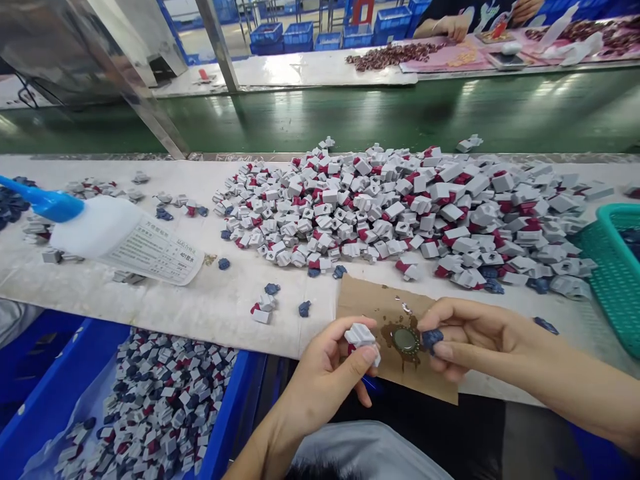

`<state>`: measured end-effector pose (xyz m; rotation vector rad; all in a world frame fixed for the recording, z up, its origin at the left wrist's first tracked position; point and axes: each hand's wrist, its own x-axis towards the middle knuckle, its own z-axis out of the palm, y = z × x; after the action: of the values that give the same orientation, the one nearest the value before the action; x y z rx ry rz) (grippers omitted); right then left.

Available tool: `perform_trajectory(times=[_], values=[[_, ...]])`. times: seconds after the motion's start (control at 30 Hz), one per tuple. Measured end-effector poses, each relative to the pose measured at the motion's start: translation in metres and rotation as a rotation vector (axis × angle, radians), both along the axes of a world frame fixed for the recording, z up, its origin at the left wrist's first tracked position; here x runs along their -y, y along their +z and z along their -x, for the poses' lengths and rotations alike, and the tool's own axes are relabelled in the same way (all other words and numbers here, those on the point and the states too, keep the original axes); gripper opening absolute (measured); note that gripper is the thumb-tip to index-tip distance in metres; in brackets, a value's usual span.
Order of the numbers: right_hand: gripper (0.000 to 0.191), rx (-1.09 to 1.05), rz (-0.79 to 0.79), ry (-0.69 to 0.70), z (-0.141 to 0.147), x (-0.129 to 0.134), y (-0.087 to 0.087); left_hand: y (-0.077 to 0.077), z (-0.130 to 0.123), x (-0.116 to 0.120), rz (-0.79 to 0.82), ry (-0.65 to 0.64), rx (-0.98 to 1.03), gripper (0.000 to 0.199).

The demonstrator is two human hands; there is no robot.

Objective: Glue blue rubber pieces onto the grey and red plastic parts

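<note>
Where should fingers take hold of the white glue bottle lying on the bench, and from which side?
Grip the glue bottle around its thick white body, coming from above on the near side. It lies on its side with the blue nozzle pointing left; the body looks the widest, steadiest hold, while the nozzle tapers narrow.

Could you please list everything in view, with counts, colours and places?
table: one, white-covered, across the middle
pieces: hundreds, grey and red, heaped on table
blue parts: several, scattered on table
glue bottle: one, white and blue, lying left
cardboard: one, brown, by the hands
cap: one, metal, in brown smear
bin: one, blue, front left, full of pieces
basket: one, green, right edge
crates: several, blue, far background
co-worker: one, far table
left hand: holding a grey piece
right hand: holding a blue part
</note>
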<state>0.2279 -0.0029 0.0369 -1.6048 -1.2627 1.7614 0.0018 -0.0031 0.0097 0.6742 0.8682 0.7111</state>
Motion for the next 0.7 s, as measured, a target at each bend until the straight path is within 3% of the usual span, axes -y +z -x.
perform_trajectory(times=[0.07, 0.23, 0.37, 0.53, 0.7], values=[[0.040, 0.077, -0.091, 0.054, 0.002, -0.001, -0.002, 0.001, 0.001, 0.001, 0.024, 0.005, 0.036, 0.047], [0.032, 0.435, -0.488, 0.186, 0.003, -0.001, -0.016, 0.003, 0.006, 0.004, 0.058, 0.017, 0.064, 0.045], [0.023, 0.539, -0.703, 0.305, 0.004, 0.008, -0.028, -0.003, 0.007, 0.007, 0.058, 0.033, 0.057, 0.050], [0.023, 0.632, -0.828, 0.436, 0.003, 0.010, -0.030, -0.010, 0.004, 0.009, 0.038, 0.096, 0.078, 0.044], [0.018, 0.631, -0.883, 0.400, 0.004, 0.006, -0.029, -0.009, 0.001, 0.008, 0.042, 0.137, 0.061, 0.036]])
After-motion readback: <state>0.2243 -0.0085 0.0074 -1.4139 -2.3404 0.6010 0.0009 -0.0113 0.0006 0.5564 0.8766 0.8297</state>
